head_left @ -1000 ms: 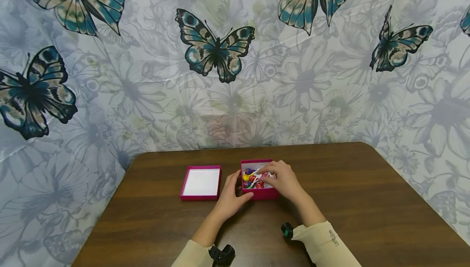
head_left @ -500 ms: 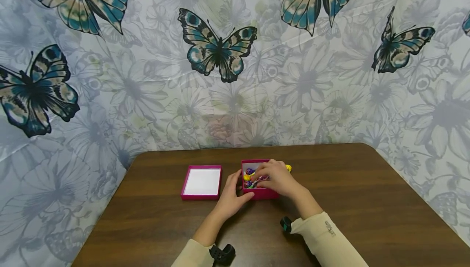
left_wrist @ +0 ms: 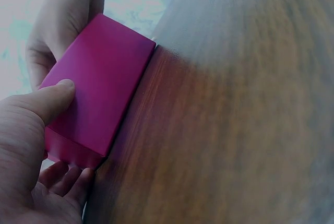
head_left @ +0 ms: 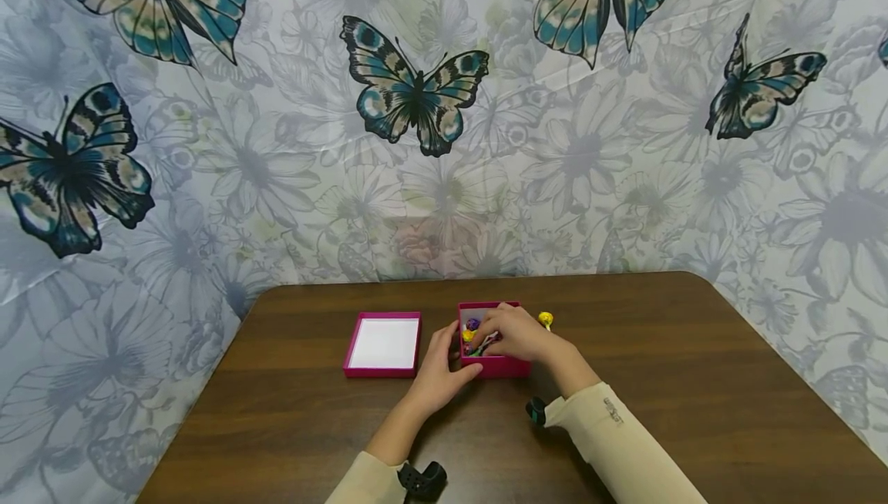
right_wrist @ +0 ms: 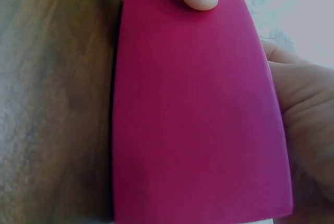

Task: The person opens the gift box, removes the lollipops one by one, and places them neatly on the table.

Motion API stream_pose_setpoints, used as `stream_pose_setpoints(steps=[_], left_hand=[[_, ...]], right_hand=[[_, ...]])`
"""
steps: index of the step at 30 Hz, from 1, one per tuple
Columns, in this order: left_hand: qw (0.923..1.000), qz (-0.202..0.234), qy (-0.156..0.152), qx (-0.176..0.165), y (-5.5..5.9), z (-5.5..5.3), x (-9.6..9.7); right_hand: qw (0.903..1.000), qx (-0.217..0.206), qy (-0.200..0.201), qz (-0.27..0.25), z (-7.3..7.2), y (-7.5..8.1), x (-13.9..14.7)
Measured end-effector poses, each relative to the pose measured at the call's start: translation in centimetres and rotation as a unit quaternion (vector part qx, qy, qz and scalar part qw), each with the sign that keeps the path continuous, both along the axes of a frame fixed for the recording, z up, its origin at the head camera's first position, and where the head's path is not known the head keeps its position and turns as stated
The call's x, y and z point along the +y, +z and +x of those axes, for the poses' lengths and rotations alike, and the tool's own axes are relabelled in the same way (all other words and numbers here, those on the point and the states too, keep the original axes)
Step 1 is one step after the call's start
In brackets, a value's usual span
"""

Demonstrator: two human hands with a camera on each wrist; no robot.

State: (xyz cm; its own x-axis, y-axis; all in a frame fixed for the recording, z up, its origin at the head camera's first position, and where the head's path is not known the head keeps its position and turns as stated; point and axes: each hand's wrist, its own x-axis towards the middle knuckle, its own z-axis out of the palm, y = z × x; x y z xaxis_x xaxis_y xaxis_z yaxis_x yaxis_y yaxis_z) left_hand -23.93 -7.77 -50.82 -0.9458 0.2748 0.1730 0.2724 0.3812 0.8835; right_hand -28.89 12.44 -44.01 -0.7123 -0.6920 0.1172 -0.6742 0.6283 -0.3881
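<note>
A magenta box (head_left: 496,367) stands on the table with several wrapped lollipops (head_left: 472,325) inside. My left hand (head_left: 438,373) grips its near left corner. In the left wrist view the thumb lies on the front face of the box (left_wrist: 104,83) and the fingers are round the side. My right hand (head_left: 516,333) reaches over the right wall, fingers bent down among the lollipops; whether they pinch one is hidden. In the right wrist view the box wall (right_wrist: 193,114) covers those fingertips. A yellow lollipop (head_left: 546,319) shows just beyond the right hand, outside the box.
The lid (head_left: 383,344), white inside with magenta edges, lies upturned to the left of the box. Both sit on a brown wooden table (head_left: 659,381) with rounded far corners. Behind it hangs a butterfly-patterned cloth (head_left: 444,203).
My right hand has shifted left and deeper into the box. The yellow lollipop beyond it has come into fuller view. My left hand keeps its grip on the box.
</note>
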Motion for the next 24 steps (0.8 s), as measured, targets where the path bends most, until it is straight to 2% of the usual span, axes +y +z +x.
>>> stream_pose_setpoints(steps=[12,18,24], left_hand=[[0.9999,0.006,0.001,0.010,0.1,0.0,0.1],[0.9998,0.015,-0.001,0.013,0.0,0.0,0.1],[0.9997,0.016,-0.003,0.015,0.0,-0.1,0.1]], right_hand=[[0.9982,-0.052,0.029,0.009,-0.8,0.1,-0.4],[0.9938,-0.098,0.052,0.003,-1.0,0.3,-0.9],[0.9932,-0.109,0.036,0.020,-1.2,0.3,-1.3]])
